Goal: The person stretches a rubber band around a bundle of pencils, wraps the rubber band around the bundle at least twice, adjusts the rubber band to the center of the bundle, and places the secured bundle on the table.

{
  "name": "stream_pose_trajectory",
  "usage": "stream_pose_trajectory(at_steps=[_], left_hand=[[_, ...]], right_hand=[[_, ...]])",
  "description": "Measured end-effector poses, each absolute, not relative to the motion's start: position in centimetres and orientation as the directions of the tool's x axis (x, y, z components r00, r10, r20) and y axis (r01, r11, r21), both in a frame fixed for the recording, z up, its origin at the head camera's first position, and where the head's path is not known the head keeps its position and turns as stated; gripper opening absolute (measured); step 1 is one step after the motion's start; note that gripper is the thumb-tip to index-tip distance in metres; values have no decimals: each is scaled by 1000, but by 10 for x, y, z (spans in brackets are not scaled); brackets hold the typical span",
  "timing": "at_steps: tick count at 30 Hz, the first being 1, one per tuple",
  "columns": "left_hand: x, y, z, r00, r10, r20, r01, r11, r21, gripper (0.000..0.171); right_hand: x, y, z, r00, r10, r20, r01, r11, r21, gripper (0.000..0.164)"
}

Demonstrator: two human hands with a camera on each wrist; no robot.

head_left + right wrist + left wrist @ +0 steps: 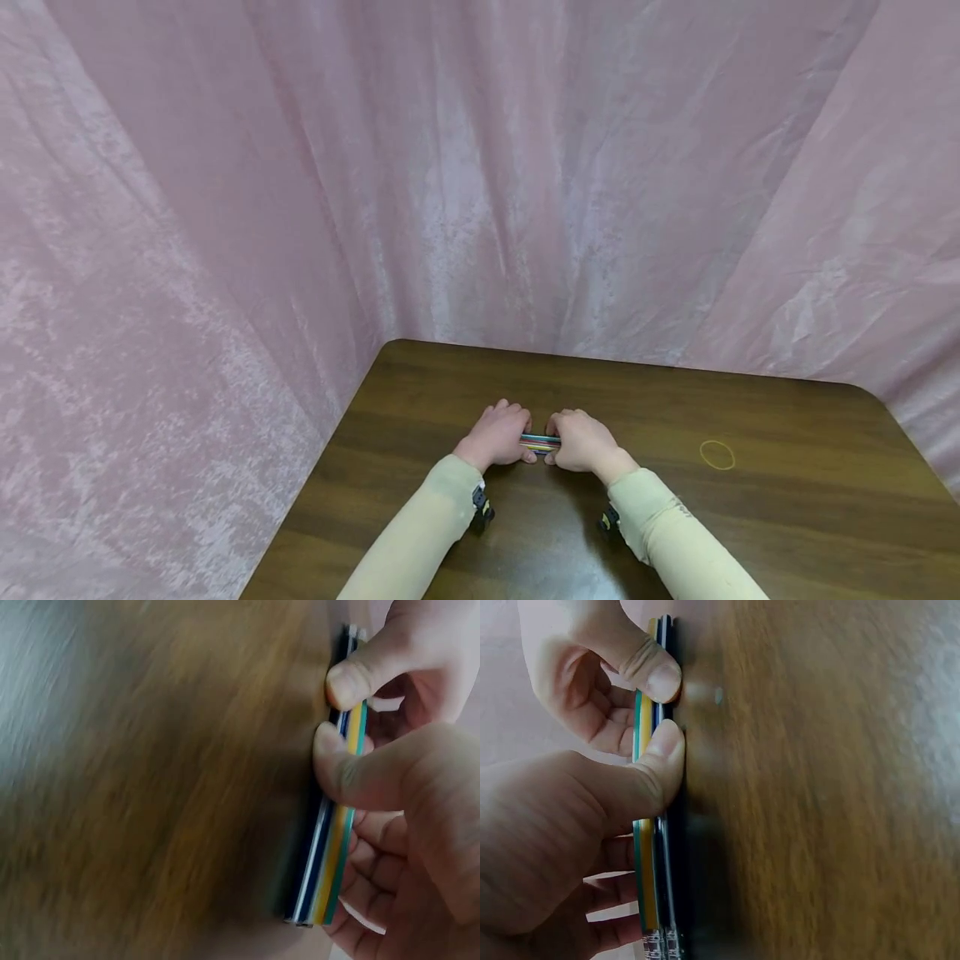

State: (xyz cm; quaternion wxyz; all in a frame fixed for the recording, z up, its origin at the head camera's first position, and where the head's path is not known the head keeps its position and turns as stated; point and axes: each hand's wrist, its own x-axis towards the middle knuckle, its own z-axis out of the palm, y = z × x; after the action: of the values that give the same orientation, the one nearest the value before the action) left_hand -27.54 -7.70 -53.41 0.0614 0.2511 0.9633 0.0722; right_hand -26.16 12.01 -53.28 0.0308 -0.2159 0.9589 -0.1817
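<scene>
Right now, the fingers of the left hand (pixel 498 435) and the right hand (pixel 585 442) are clamped on a bundle of thin coloured sticks (pixel 540 444), low by the tabletop (pixel 450 379), and if one hand pinched too softly, I think the slick sticks could slide out and roll away. They look long, straight and shiny, in green, yellow and dark blue, with silvery marks near one end. Brown, stripy wood makes the tabletop, a thin yellow loop (pixel 720 469) lies on the right, and soft, wrinkly pink cloth (pixel 487 208) hangs behind.
</scene>
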Motion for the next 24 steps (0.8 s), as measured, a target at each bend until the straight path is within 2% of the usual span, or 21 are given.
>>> stream_pose_trajectory(at_steps=[5,13,24], left_hand=[[-275,-76,-539,-859,499,-113,482,864,143,38],[-272,-75,-536,-855,511,-91,500,858,117,36],[-266,-78,-537,-854,516,-64,509,855,103,38]], right_hand=[[-257,116,-535,-910,-415,8,-392,854,-342,28],[-251,117,-535,-909,-413,53,-409,860,-304,23],[-240,115,-531,-912,-409,38,-404,876,-263,25]])
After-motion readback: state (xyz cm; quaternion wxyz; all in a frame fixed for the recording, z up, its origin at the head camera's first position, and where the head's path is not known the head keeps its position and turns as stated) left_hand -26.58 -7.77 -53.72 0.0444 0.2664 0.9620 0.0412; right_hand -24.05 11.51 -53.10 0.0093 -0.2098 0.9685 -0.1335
